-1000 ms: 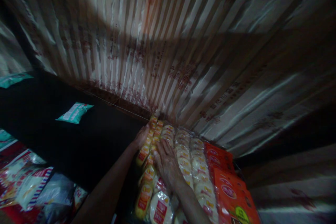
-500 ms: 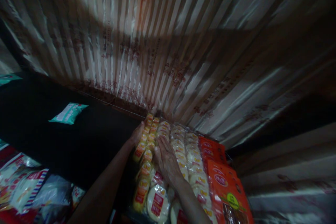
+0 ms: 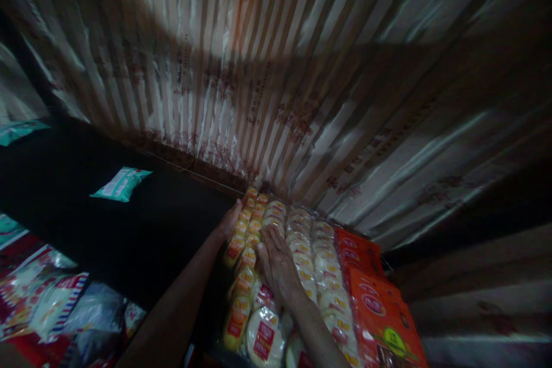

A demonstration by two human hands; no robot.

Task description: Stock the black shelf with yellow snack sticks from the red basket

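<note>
Rows of small yellow wrapped snack packs [image 3: 242, 280] stand in a line along the left side of the stock. Against their outer left edge, toward the back, rests my left hand [image 3: 231, 219], its fingers stretched out along the row. My right hand [image 3: 278, 261] lies flat with fingers extended on the neighbouring row of round white wrapped cakes [image 3: 265, 336]. Neither hand wraps round a pack. More clear-wrapped round cakes [image 3: 330, 282] run in rows to the right of my right hand.
Orange snack bags [image 3: 382, 316] line the right side. A teal packet [image 3: 123, 184] lies on the black surface [image 3: 172, 213], with another teal packet [image 3: 21, 131] farther left. Mixed bagged goods [image 3: 52, 305] sit at lower left. Behind rises a pleated printed sheet [image 3: 259, 69].
The whole view has shifted slightly, so things appear a little farther right. Both hands keep nearly the same places against the rows.
</note>
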